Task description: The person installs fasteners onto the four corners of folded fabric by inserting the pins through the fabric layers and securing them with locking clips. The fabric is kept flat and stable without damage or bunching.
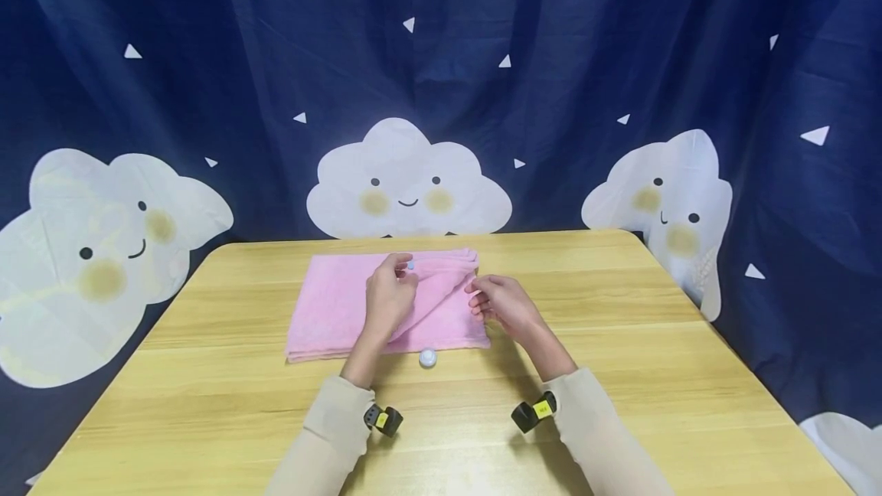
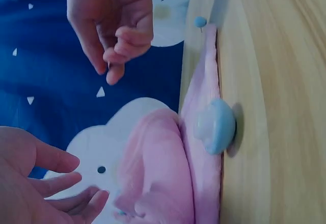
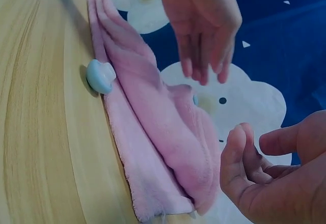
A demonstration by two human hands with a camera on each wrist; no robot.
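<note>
Hovering clear above a folded pink towel on a wooden table, with left hand relaxed and spread, right hand loosely curled and gripping nothing visible. Cropped at both beige sleeves, with a small blue object beside the left hand too hidden to identify.
</note>
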